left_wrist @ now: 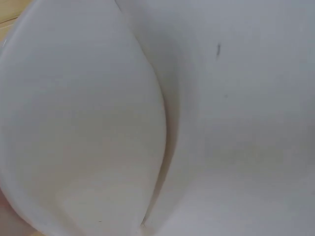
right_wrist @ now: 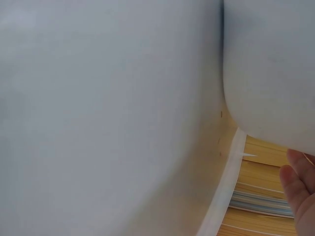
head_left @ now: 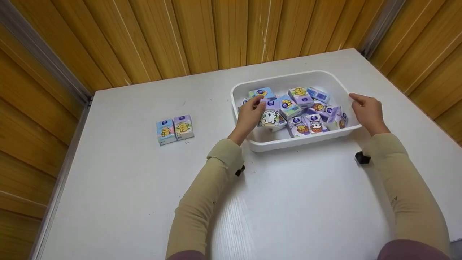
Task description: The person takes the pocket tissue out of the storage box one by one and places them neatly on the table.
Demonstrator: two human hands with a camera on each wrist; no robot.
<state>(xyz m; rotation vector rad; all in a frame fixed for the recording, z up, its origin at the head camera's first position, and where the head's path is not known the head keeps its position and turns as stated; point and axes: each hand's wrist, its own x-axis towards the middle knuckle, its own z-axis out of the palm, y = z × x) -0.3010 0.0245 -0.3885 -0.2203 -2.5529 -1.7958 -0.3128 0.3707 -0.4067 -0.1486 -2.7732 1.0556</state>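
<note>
A white plastic bin (head_left: 299,140) holds several small printed tissue packs, purple and blue with cartoon animals. My left hand (head_left: 249,117) reaches over the bin's left side and pinches a purple tissue pack (head_left: 270,112) with a white cartoon figure. That pack is over the others at the left end. At the opposite end, my right hand (head_left: 369,111) grips the bin's right rim between thumb and fingers. In the right wrist view, fingers (right_wrist: 297,189) show at the bin's edge (right_wrist: 275,98). The left wrist view is mostly filled by the bin's outer wall (left_wrist: 83,118).
Two more tissue packs, one blue (head_left: 166,130) and one purple (head_left: 183,126), lie side by side on the white table (head_left: 126,187) left of the bin. Wood-patterned panels (head_left: 195,36) stand behind the table and along its sides.
</note>
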